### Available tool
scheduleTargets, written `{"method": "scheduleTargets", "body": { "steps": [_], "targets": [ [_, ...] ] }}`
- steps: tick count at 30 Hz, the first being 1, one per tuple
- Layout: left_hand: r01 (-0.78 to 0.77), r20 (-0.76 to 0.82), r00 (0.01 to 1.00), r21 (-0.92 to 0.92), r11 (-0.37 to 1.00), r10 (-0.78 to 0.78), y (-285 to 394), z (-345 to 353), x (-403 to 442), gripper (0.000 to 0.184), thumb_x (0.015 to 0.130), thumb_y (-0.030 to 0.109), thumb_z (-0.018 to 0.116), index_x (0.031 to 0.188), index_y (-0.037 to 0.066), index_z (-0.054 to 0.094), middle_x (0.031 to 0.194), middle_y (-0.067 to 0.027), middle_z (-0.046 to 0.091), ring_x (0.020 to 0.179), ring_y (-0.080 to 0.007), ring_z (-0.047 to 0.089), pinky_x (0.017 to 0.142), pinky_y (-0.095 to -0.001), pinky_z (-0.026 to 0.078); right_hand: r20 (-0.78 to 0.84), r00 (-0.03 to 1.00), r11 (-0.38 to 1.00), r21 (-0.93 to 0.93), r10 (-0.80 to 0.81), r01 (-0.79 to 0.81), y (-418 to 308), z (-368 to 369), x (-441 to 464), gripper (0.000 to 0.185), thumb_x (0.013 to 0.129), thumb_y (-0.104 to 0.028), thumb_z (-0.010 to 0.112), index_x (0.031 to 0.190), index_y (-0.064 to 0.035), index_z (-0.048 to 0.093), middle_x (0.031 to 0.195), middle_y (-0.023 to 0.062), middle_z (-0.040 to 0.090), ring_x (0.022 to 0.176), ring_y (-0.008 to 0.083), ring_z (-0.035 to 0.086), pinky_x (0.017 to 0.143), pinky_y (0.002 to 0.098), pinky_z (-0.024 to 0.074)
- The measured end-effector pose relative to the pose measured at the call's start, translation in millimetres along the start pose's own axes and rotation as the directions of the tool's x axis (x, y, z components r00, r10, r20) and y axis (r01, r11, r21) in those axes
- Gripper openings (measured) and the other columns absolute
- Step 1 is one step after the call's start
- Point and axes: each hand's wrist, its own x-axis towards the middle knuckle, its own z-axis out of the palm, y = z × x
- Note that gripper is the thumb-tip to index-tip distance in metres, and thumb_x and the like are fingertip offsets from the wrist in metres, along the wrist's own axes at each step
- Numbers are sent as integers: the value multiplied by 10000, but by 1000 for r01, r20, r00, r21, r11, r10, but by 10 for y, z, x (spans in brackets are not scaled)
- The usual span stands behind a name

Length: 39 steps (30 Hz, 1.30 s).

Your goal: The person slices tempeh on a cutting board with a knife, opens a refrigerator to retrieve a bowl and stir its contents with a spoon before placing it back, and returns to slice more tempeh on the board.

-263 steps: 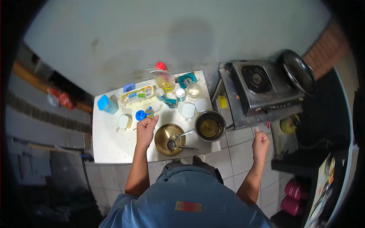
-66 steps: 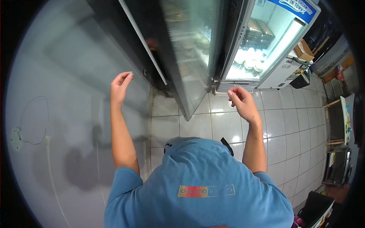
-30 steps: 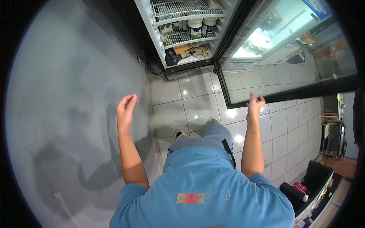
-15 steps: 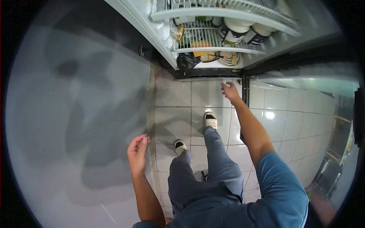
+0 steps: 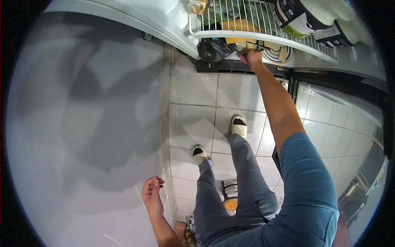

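Note:
My right hand (image 5: 252, 59) reaches into the bottom of the refrigerator, its fingers curled at the front rim of a dish of pale food (image 5: 245, 47). A dark, thin utensil (image 5: 260, 46) lies across that dish; my thumb is mostly hidden. Close by on the right sits a plate with blue stripes (image 5: 284, 55) bearing pale pieces of food. Left of the dish is a black plastic bag (image 5: 214, 49). My left hand (image 5: 152, 196) hangs low beside the grey wall, fingers loosely curled and slightly apart, holding nothing.
Above the dish is a white wire shelf (image 5: 263, 36) with large jars (image 5: 298, 18) at right and an orange-brown item (image 5: 240, 26). The refrigerator's glass door (image 5: 329, 111) stands open on the right. A grey wall (image 5: 103, 123) runs along the left, and a round stool (image 5: 230, 203) is behind my legs.
My right hand has moved forward from above the floor to the dish at the refrigerator's bottom. My left hand sits lower in view. The view has shifted closer to the refrigerator.

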Motion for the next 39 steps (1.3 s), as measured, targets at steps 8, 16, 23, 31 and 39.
{"method": "scheduleTargets", "body": {
  "steps": [8, 16, 23, 31, 39],
  "targets": [
    [-36, 49, 998, 29, 999, 34, 257, 40, -25, 148, 968, 85, 608, 1090, 10, 647, 970, -68, 681, 914, -157, 633, 823, -293, 478, -82, 992, 992, 71, -94, 100, 132, -162, -493, 293, 1014, -79, 371, 1226, 70, 510, 1004, 226, 671, 702, 309, 715, 614, 358, 624],
    [-132, 159, 980, 51, 990, 123, 442, -64, -8, 173, 960, 69, 606, 1116, 6, 648, 990, -76, 681, 932, -164, 635, 841, -295, 479, -143, 977, 987, -30, -158, 156, 296, -696, -1769, 310, 1038, -161, 378, 1198, 62, 523, 934, 167, 698, 674, 224, 711, 586, 317, 580],
    [-260, 351, 903, -10, 966, 247, 731, -427, -275, 209, 979, 88, 596, 1159, -11, 632, 1065, -86, 671, 987, -169, 637, 915, -311, 491, -181, 955, 939, -298, -234, 174, -46, -939, -4034, 377, 978, -178, 448, 1206, 122, 468, 913, 228, 679, 642, 249, 718, 588, 332, 564],
    [-336, 737, 601, -118, 935, 309, 1277, -810, -1148, 383, 1002, 177, 593, 1343, 21, 515, 1285, -102, 584, 1118, -188, 605, 923, -323, 496, 20, 949, 903, -303, -314, 305, -677, -636, -7064, 248, 884, -90, 461, 1026, 94, 548, 762, 138, 646, 604, 193, 645, 567, 313, 526],
    [-32, 937, 307, -163, 986, 165, 1497, -560, -1522, 483, 1013, 329, 564, 1392, 43, 474, 1295, -77, 591, 1117, -166, 605, 937, -312, 491, 170, 955, 914, -291, -242, 283, -958, -495, -8254, 233, 897, -131, 499, 980, 78, 561, 768, 112, 634, 609, 190, 646, 574, 311, 533]
  ]
}}
